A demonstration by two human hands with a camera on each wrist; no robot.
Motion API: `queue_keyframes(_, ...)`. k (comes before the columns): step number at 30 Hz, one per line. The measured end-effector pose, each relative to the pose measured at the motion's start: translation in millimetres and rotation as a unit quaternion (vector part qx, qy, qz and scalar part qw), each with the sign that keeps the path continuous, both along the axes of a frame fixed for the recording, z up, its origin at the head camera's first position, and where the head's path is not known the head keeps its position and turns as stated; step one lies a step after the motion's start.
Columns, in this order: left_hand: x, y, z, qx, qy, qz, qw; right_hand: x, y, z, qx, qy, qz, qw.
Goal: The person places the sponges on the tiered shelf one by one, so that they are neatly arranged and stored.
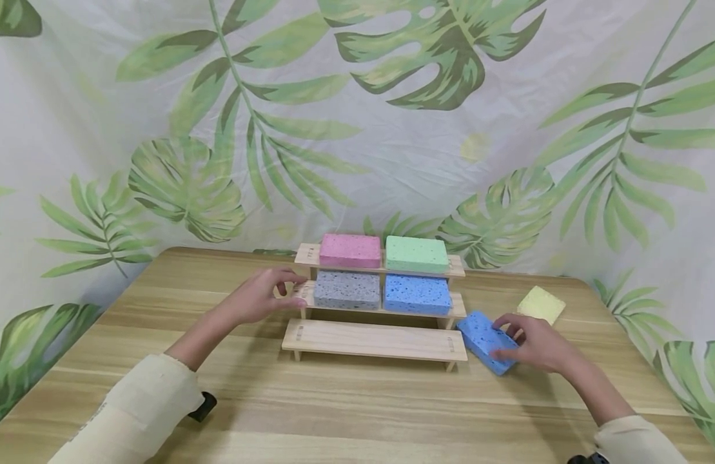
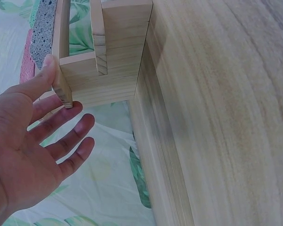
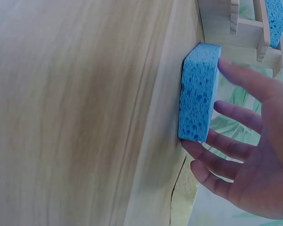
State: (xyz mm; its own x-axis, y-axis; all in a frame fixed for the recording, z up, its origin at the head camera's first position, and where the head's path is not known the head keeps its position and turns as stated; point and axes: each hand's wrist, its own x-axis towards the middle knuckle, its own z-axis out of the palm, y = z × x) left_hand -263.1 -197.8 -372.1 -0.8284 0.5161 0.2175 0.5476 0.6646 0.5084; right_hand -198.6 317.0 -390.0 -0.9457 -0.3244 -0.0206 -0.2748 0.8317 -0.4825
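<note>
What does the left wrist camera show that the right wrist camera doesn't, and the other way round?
Only the left wrist view shows the left hand, the gray sponge and part of the pink sponge.

Only the right wrist view shows the right hand touching the loose blue sponge, the yellow sponge and the shelved blue sponge.

Both show the wooden rack, tabletop and leafy cloth.

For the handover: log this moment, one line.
left hand: fingers on wooden rack | right hand: fingers on loose blue sponge | grey sponge: on rack
</note>
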Motion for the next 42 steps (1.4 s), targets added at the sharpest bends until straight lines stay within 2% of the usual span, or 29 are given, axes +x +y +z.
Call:
queue_keyframes(6, -0.7, -0.5, -0.5, -0.005, 0.009, -0.008, 0.9999, 4.6, 5, -1.9, 0.01, -0.021, 0.013, 0.9996)
queue_keyframes(11, -1.1, -0.6, -1.4, -0.003, 0.007, -0.007, 0.9999, 5.5, 8, -4.9, 0.009, 0.004, 0.027, 0.9996)
queue_keyframes(16, 0.1, 0.4, -0.3, -0.001, 0.004, -0.004, 1.0, 6.5, 12, -4.4, 0.001, 0.03, 0.015, 0.9994)
queue_keyframes(22, 0.7, 1.3, 1.3, 0.003, 0.004, -0.005, 1.0, 8.2, 20, 2.1, -0.006, 0.041, 0.001, 0.9992)
queue_keyframes(31, 0.4, -0.6, 1.0, 0.0, -0.003, -0.004, 1.0, 13.7, 23, 13.6, -0.018, 0.046, 0.015, 0.9987)
queue_keyframes(38, -0.5, -0.8, -0.1, 0.0, -0.001, -0.004, 1.0, 16.2, 29, 19.2, -0.061, 0.021, 0.02, 0.9977)
queue_keyframes(42, -0.6, -0.4, 0.4, 0.002, -0.003, -0.001, 1.0, 16.0, 35, 21.4, -0.097, 0.014, 0.044, 0.9942)
